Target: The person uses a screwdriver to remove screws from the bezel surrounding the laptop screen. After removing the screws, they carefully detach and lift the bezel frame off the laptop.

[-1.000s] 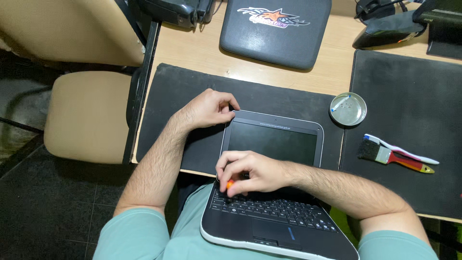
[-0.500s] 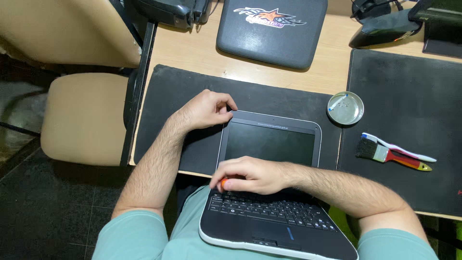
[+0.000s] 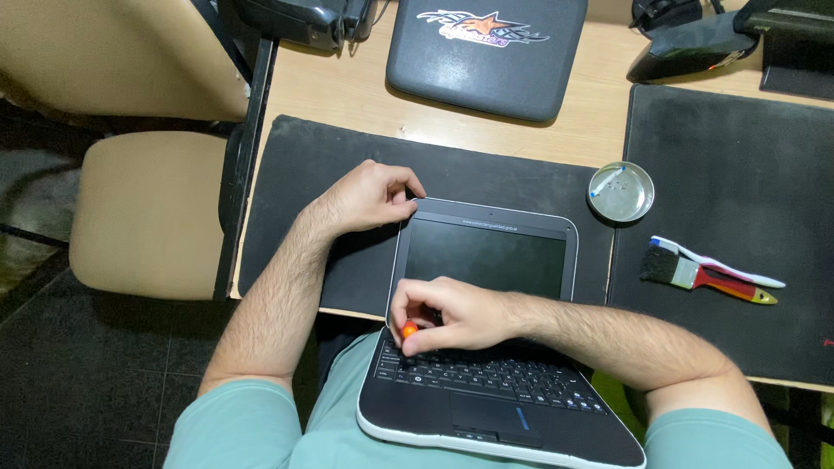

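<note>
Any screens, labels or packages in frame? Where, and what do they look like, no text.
Laptop screen: small open laptop at desk edge, rounded grey bezel, dark and blank; left hand on its corner.
Graphic label: on the grey case at the desk's far side, star-shaped, orange, white and blue.
No packages visible.

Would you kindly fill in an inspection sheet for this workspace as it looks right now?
Surface: wooden desk with two black mats.
Job's things: small open laptop, screen dark, on the lap and desk edge; orange-tipped tool.
Clutter: round metal dish, paintbrush, closed grey laptop.
Hands: left hand grips the screen's top corner; right hand pinches the tool near the hinge.
Cables: nothing seen.
Surroundings: beige chair, dark floor.
</note>
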